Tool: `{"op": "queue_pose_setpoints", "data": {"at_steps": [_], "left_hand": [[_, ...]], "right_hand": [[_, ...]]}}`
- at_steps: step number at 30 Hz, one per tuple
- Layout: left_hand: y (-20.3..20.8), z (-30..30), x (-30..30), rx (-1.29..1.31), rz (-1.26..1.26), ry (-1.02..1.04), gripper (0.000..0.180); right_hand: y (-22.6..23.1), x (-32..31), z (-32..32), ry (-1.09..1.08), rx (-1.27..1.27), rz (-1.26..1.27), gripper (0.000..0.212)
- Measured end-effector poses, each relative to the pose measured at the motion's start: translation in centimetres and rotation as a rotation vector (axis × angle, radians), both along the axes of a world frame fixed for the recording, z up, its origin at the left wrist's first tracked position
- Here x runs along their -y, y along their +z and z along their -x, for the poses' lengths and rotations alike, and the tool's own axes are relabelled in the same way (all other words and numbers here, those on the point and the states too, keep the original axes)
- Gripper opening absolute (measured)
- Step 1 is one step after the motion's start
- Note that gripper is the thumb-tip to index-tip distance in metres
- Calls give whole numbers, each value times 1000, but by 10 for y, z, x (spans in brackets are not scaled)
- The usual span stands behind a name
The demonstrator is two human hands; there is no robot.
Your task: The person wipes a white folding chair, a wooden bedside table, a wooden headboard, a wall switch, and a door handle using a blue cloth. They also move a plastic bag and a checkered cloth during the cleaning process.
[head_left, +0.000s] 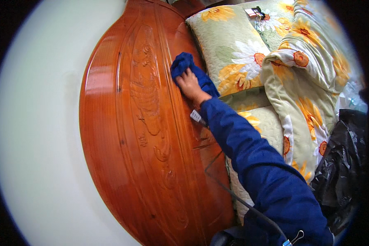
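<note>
My right hand point(189, 85) presses a dark blue cloth point(205, 80) against the wooden headboard point(106, 135), its fingers closed over the bunched cloth. The cloth lies on the headboard's upper right part, beside a quilted pillow. Part of it spreads from under my hand toward the pillow. The headboard is glossy reddish-brown, with a carved relief running down its middle. A small white tag point(197, 117) shows beside my blue sleeve cuff, on the headboard side. My left hand is out of sight.
Floral pillows point(233, 49) touch the headboard's right side. A rumpled floral blanket point(307, 90) lies beyond them, with a black plastic bag point(340, 168) at right. A small black-and-white object point(255, 13) rests on the bedding. A dark cable point(246, 205) runs below my arm. A white wall point(37, 123) stands left.
</note>
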State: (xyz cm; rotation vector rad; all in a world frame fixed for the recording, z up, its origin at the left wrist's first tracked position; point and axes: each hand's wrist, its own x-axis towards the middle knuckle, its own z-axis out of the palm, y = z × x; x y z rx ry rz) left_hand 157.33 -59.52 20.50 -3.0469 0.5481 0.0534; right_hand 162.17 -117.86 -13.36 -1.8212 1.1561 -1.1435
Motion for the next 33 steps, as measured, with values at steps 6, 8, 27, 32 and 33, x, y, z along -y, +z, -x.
{"op": "queue_pose_setpoints", "data": {"at_steps": [6,8,27,32,33], "left_hand": [[3,8,6,-65,63,63,86],[1,10,6,-31,53,45,82],[14,15,20,-5,3,10,90],[34,21,49,-170,-111,185,82],[41,18,54,-280,-48,146,75]], "right_hand": [[-43,-66,34,-7,-178,167,43],[-36,-164,55,1,5,-81,43],[157,-86,-15,257,235,644,52],[166,81,-67,181,-103,525,39],[166,105,-71,194,-216,448,38]]}}
